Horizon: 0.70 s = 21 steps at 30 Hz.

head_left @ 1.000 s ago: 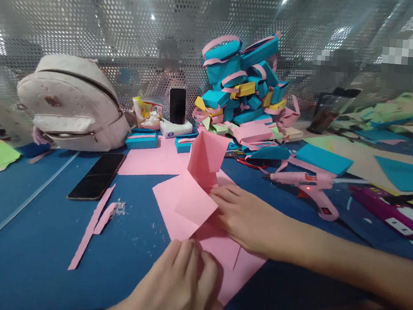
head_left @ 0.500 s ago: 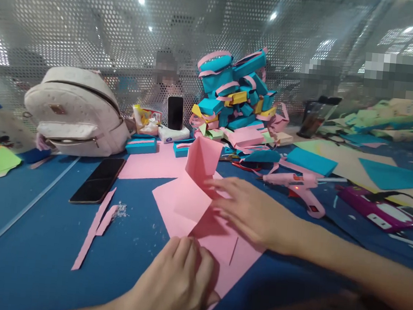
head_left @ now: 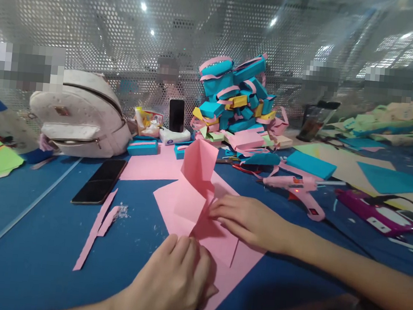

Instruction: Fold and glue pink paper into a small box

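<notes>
Now the right hand (head_left: 247,221), its fingers spread half a second ago, has them closer together and loosely extended against the folded pink paper (head_left: 190,199) at frame centre, suggesting a return to steadying its base. The left hand (head_left: 178,273) is curled at bottom centre, its grip hidden. Beneath lies a pink sheet (head_left: 224,287); a glue gun (head_left: 303,185) rests untouched at centre right.
</notes>
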Motion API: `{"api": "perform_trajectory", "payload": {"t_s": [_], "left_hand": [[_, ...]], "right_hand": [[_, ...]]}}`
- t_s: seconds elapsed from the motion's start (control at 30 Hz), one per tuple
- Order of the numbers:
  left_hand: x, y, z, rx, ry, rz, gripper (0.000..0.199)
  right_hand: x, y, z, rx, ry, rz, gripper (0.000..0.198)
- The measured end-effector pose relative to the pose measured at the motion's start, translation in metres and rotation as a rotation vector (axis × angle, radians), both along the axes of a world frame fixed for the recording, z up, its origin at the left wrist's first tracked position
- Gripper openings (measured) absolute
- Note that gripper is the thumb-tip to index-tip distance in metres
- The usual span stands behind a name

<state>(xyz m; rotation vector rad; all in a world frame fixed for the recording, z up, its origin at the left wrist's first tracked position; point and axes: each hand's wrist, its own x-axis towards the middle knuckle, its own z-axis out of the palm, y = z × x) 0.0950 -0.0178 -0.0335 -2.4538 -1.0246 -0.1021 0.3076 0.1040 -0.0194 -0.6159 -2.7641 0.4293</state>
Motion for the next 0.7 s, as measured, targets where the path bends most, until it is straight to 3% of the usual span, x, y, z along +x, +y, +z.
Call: {"api": "perform_trajectory", "payload": {"t_s": [0.27, 0.5, 0.7], "left_hand": [[-0.006, 0.005, -0.001, 0.039, -0.003, -0.038, 0.023], [-0.022, 0.01, 0.017, 0.064, 0.006, -0.314, 0.029], [-0.028, 0.025, 0.017, 0.143, -0.068, -0.294, 0.026]], "right_hand": [[-0.008, 0.004, -0.009, 0.144, -0.006, 0.059, 0.029], [-0.017, 0.001, -0.01, 0.375, 0.014, 0.093, 0.029], [-0.021, -0.011, -0.014, 0.546, -0.148, 0.121, 0.022]]}}
